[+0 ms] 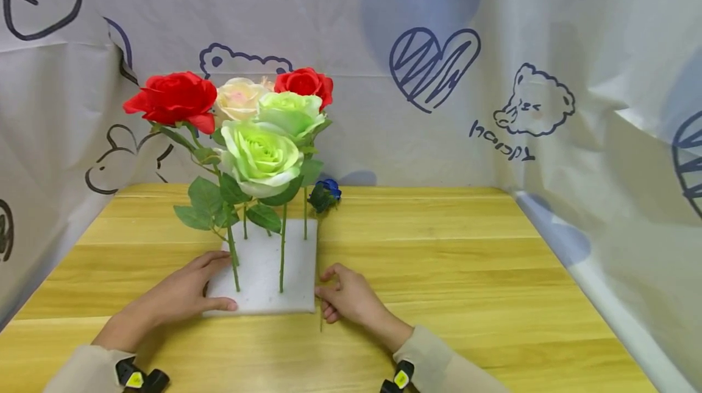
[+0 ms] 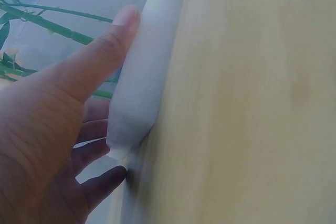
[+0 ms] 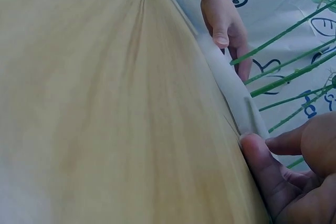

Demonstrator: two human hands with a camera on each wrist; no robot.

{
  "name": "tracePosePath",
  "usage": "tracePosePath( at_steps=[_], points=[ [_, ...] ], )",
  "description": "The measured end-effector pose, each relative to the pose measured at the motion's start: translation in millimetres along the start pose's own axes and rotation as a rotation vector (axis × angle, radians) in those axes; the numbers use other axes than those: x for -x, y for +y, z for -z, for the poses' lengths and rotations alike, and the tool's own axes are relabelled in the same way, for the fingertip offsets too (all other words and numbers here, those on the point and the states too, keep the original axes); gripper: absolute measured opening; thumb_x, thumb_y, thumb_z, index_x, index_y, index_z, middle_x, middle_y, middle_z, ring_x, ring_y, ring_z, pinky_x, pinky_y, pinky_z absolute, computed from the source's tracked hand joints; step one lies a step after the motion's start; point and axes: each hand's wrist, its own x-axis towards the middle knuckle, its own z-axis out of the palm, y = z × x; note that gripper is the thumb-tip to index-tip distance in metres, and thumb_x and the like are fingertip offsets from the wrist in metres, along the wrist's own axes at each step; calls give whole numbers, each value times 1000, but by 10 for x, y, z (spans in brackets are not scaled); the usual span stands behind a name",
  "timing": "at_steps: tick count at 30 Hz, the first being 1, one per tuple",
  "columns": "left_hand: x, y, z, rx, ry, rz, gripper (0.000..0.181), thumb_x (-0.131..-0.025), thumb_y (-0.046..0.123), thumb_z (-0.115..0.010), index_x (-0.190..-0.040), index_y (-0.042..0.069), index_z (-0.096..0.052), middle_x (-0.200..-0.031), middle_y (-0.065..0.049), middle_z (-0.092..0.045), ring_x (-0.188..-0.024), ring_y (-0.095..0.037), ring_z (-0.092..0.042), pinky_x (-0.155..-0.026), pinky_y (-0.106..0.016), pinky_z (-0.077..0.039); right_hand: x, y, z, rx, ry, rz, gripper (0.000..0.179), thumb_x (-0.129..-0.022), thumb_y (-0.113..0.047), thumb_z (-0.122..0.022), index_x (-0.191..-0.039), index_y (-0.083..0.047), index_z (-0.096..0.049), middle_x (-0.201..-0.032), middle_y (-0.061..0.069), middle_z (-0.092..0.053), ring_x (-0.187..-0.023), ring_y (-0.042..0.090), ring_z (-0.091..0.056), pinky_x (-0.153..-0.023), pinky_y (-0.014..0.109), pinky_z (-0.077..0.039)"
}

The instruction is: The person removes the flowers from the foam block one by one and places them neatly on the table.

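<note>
A white foam block (image 1: 258,303) lies on the table with several artificial roses upright in it. Red roses (image 1: 178,99), a cream rose (image 1: 238,99) and light green roses (image 1: 263,158) stand on green stems. My left hand (image 1: 183,289) rests at the block's left front corner, thumb along the front edge, fingers spread and fairly straight at the left side. Low beside the block's right edge is a small blue rose (image 1: 331,187), its thin stem running toward me. My right hand (image 1: 348,298) pinches that stem near its lower end; the right wrist view shows the stem tip past the thumb (image 3: 255,148).
The wooden table (image 1: 466,283) extends to the right of the block and in front of it. White sheets (image 1: 351,15) with drawn hearts and animals hang behind and at both sides. Leaves (image 1: 205,198) spread out over the block's left side.
</note>
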Motion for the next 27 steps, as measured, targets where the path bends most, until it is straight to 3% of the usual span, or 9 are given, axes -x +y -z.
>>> tracePosePath(
  at_steps=[7, 15, 23, 27],
  points=[
    [48, -16, -6, 3, -5, -1, 97, -79, 64, -68, -140, -8, -47, -145, -26, -40, -130, -46, -40, -101, -58, -39, 13, 34, 13, 56, -5, 20, 15, -95, -13, -64, -103, -2, -58, -63, 10, -62, -48, 15, -60, -47, 33, -56],
    [0, -46, 5, 9, 9, -13, 95, -80, 64, -68, -141, -6, -47, -147, -25, -38, -132, -46, -38, -103, -58, -38, -58, 5, 124, 135, 41, 141, 13, -97, -14, -62, -100, -2, -62, -70, 8, -64, -55, 16, -63, -51, 30, -57],
    [-3, -53, 2, 16, -6, -10, 98, -81, 66, -66, -143, -6, -44, -148, -25, -37, -133, -46, -37, -104, -58, -36, -77, -18, 210, 306, 28, 308, 16, -99, -21, -61, -107, -7, -65, -92, 0, -67, -81, 14, -65, -72, 28, -55],
    [22, -35, 7, 11, -3, -3, 98, -80, 66, -66, -142, -7, -44, -147, -26, -37, -133, -46, -37, -105, -58, -36, -148, -64, 248, 335, 57, 382, 19, -99, -20, -61, -111, -5, -64, -98, 0, -67, -92, 16, -64, -83, 31, -54]
  ],
)
